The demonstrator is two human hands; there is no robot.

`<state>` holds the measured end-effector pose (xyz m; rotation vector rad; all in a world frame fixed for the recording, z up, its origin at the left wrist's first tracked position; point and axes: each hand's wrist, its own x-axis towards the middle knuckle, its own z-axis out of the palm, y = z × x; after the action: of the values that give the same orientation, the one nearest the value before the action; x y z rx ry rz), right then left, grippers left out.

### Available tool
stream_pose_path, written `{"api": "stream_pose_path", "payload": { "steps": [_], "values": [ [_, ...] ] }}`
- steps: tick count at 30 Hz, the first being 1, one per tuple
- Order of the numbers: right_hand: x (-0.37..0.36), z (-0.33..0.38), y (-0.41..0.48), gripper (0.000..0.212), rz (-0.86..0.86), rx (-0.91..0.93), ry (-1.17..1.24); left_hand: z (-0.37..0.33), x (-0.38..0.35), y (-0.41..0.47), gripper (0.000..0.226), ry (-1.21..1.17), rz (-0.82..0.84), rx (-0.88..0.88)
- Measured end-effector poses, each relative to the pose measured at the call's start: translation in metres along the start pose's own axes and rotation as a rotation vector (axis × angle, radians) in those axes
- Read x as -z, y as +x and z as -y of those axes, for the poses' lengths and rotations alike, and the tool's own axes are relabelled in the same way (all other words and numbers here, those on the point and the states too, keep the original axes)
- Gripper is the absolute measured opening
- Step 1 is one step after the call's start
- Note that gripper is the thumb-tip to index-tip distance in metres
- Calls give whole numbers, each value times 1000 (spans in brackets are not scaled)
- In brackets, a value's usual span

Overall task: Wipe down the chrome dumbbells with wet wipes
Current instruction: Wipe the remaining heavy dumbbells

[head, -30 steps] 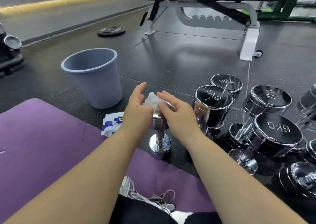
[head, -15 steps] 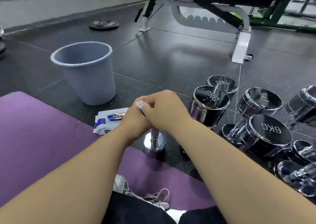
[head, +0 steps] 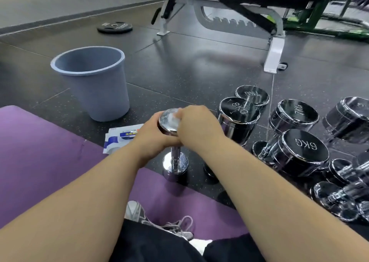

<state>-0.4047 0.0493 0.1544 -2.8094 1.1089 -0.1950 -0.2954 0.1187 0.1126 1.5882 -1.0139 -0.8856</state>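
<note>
Small chrome dumbbell (head: 173, 141) stands upright on end, bottom head on the dark speckled rubber floor (head: 189, 77) right at the edge of the purple foam mat (head: 40, 151). Top head faces up, flat face partly exposed.

White wet wipe (head: 174, 119) pressed on that top face, mostly hidden under the right hand (head: 196, 127). Right hand fingers curled down over the wipe and the head's right rim, closed on the wipe. Left hand (head: 151, 139) wraps the top head from the left side, fingers closed around the head and upper handle, steadying it. The two hands touch below the head.

Blue-and-white wet wipe pack (head: 119, 137) lies flat on the floor just left of the dumbbell, partly behind the left wrist, touching the mat edge.

Blue-grey plastic bin (head: 93, 85) upright on the floor, behind and left of the pack.

Right of the hands: cluster of larger chrome dumbbells. 8KG dumbbell (head: 238, 117) upright just beside the right hand; 7KG dumbbell (head: 252, 94) behind it; another 7KG-marked one (head: 293, 115) and a 6KG dumbbell (head: 301, 149) further right, more lying tilted toward the frame edge.

Far back: black padded adjustable bench on white frame (head: 276, 47), black weight plate (head: 114, 27) flat on the floor.

Grey sneaker (head: 159, 219) on the mat near the bottom.
</note>
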Motion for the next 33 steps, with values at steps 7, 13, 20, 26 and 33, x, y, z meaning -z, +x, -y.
{"api": "stream_pose_path", "payload": {
  "steps": [7, 13, 20, 26, 33],
  "values": [
    [-14, 15, -12, 37, -16, 199, 59, 7, 6, 10, 32, 193, -30, -13],
    [-29, -5, -17, 37, -267, -341, 981, 15, -1, 12, 80, -62, 88, 34],
    [-84, 5, -30, 30, -273, -550, 1546, 4, 18, 7, 26, -729, 170, 325],
    [-62, -4, -2, 26, -336, -658, 1958, 1, 6, 7, 29, -547, 155, 389],
    [-92, 25, -47, 41, -388, -467, 1312, 2, 7, 12, 33, -539, 84, 403]
  ]
}}
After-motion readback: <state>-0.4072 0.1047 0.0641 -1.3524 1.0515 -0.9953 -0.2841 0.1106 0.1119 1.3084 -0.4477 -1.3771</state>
